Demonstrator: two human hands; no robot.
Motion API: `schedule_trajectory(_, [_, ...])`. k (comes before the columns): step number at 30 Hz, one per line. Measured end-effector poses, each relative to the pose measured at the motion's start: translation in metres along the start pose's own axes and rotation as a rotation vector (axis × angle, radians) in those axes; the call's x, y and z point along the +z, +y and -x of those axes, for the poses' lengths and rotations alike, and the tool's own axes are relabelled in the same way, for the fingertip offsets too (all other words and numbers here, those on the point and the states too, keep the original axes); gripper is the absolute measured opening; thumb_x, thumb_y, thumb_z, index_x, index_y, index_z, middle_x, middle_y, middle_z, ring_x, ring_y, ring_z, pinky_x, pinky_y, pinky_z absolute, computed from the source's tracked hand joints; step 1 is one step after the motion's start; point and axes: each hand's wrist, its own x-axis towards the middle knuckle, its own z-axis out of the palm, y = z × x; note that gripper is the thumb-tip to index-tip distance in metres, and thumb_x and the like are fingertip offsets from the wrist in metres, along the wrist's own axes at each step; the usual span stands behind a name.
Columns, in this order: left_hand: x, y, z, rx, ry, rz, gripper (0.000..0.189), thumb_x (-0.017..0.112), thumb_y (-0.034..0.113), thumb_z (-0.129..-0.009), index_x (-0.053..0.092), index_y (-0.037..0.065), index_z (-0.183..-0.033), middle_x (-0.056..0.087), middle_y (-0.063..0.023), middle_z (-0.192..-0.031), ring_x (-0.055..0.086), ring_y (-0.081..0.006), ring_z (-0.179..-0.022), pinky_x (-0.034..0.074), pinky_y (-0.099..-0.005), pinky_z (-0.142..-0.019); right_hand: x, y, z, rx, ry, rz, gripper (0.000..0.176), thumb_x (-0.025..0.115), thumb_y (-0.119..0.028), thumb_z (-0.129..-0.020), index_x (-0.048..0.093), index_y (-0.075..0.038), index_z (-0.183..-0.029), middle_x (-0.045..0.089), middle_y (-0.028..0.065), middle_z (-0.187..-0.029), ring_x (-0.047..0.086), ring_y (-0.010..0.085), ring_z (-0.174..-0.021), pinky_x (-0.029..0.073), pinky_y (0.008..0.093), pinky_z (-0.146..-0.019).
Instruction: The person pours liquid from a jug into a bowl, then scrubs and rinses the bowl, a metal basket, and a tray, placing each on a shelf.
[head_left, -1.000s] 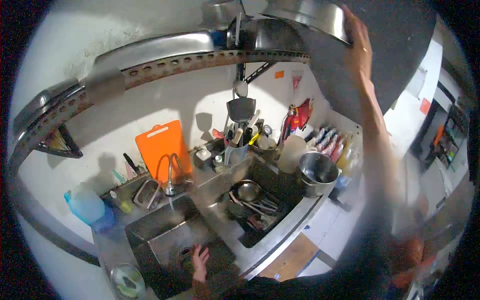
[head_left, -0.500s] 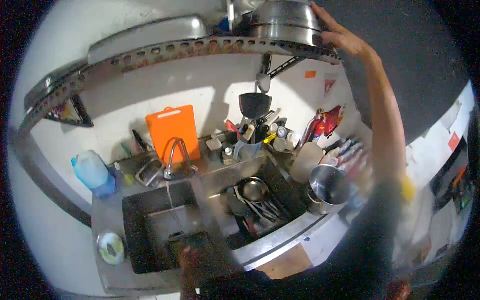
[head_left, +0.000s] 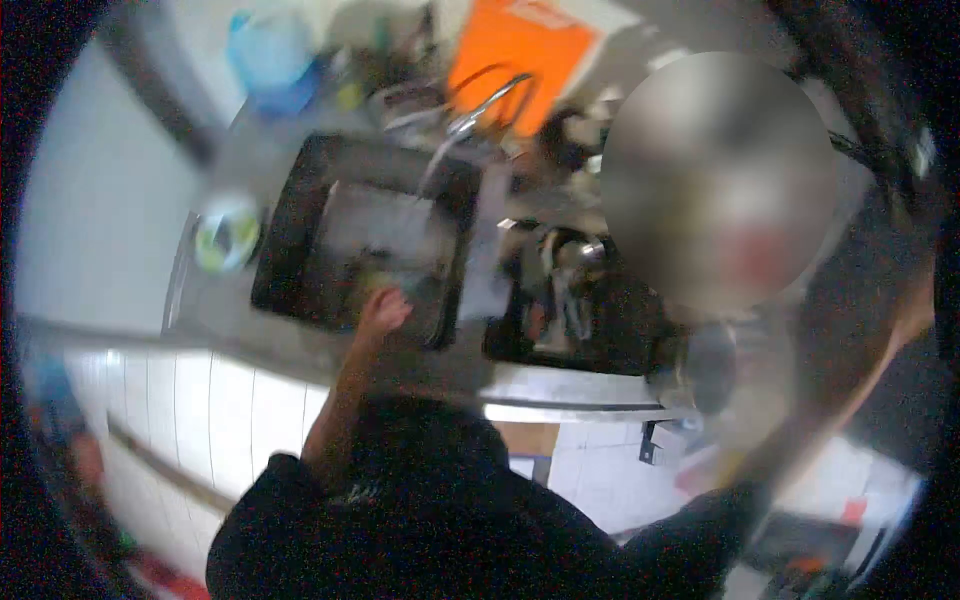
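Note:
My left hand (head_left: pixel 386 308) reaches over the left sink basin (head_left: pixel 285 255). Its fingers look curled. A dull yellow-green patch shows just beyond them, too blurred to name, and what the hand grips is hidden. Water appears to run from the curved faucet (head_left: pixel 490 103) into this basin. On the right, my arm is raised toward the frame's edge, and the right hand itself is out of sight. Utensils and a pan (head_left: pixel 572 285) lie in the right basin.
An orange cutting board (head_left: pixel 520 60) stands behind the faucet. A blue jug (head_left: pixel 270 60) is at the back left, a round green-and-white item (head_left: pixel 228 240) on the left counter. A metal pot (head_left: pixel 710 365) stands right of the basins. A round blur covers the upper right.
The view has swung down and to the right, away from the shelf. My right hand, earlier at the metal bowls on the shelf, has left the view. My left hand now shows more fully.

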Motion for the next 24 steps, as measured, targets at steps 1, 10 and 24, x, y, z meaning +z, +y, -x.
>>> schedule_trajectory(1, [-0.008,0.009,0.007,-0.048,0.084,-0.02,0.04,0.064,0.023,-0.089,0.055,0.006,-0.124,0.062,-0.0068,-0.113,0.063,-0.0202,-0.094,0.05,-0.0319,-0.075,0.007,-0.036,0.048,0.05,0.184,-0.498,0.032,0.067,-0.024,-0.091,0.066,0.001,-0.11,0.069,0.0132,-0.106,0.065,0.0253,-0.094,0.053,0.0398,-0.082])
schedule_trajectory(10, [-0.117,0.009,-0.053,-0.022,0.364,-0.526,0.055,0.067,0.032,-0.086,0.053,-0.002,-0.127,0.062,-0.0134,-0.115,0.062,-0.0225,-0.095,0.049,-0.0353,-0.081,0.143,-0.312,0.517,0.583,-1.052,-0.755,0.038,0.061,-0.005,-0.086,0.057,-0.002,-0.124,0.062,0.0144,-0.121,0.058,0.0269,-0.111,0.041,0.0365,-0.099])
schedule_trajectory(24, [-0.281,-0.177,-0.135,-0.511,0.181,-0.255,0.078,0.063,0.053,-0.085,0.042,0.005,-0.142,0.055,-0.0147,-0.131,0.057,-0.0283,-0.112,0.045,-0.0411,-0.096,0.237,-0.3,0.864,0.614,-1.867,0.053,0.068,0.06,-0.05,-0.085,0.048,-0.004,-0.134,0.062,0.0221,-0.119,0.062,0.0368,-0.107,0.05,0.0469,-0.087])
